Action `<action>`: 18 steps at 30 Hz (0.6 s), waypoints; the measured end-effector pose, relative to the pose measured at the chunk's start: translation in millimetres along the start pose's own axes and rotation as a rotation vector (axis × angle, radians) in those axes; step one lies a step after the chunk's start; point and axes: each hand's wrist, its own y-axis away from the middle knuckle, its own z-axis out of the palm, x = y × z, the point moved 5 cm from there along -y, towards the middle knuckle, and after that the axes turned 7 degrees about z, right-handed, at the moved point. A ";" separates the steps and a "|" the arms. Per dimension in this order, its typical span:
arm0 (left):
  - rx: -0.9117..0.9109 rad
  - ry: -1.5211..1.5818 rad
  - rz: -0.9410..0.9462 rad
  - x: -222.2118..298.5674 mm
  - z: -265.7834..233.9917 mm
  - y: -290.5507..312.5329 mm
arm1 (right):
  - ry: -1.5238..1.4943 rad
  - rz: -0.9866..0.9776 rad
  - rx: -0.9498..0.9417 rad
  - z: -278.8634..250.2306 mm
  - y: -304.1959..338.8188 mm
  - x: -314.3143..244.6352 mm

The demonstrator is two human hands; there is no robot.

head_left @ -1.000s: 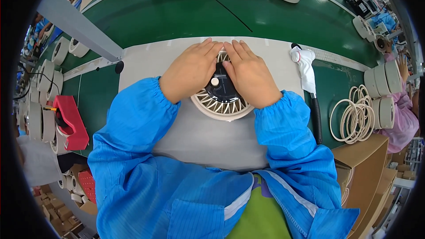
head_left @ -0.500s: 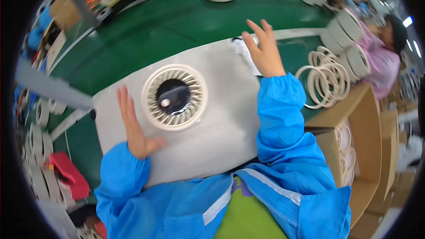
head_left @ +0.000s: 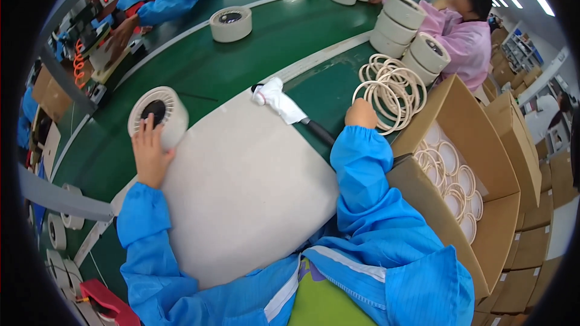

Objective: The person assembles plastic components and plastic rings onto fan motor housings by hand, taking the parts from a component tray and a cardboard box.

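Observation:
A cream round vented housing (head_left: 175,111), with radial slats and a black centre, is tilted at the far left edge of the grey pad (head_left: 248,187), over the green belt. My left hand (head_left: 152,152) is on it, fingers over its slatted face and thumb at its near side. My right hand (head_left: 361,113) is closed at the near left edge of a heap of cream rings (head_left: 399,87), gripping one thin ring (head_left: 355,92); my fingertips are hidden. Between the hands, at the pad's far edge, lies a black-handled tool wrapped in white cloth (head_left: 281,101).
An open cardboard box (head_left: 483,205) with more rings stands at my right. Stacked cream housings (head_left: 389,33) stand behind the rings, beside a person in pink (head_left: 468,42). Another housing (head_left: 231,27) sits on the green belt (head_left: 272,42). A grey metal post (head_left: 66,196) juts in from the left.
The housing has gone from the pad to its far left edge, with my left hand now on it. My right hand, open before, has closed on a ring at the heap. The view has turned right.

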 end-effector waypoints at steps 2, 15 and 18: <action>-0.047 -0.082 -0.126 -33.5 19.5 -2.4 | -0.114 0.046 0.148 -22.0 2.0 3.0; 0.283 1.222 -0.710 8.9 36.4 36.3 | -1.259 -0.848 -0.907 2.0 109.2 -173.9; 0.165 1.440 -0.845 25.5 37.9 45.7 | -0.980 -1.209 -0.783 32.8 146.1 -197.8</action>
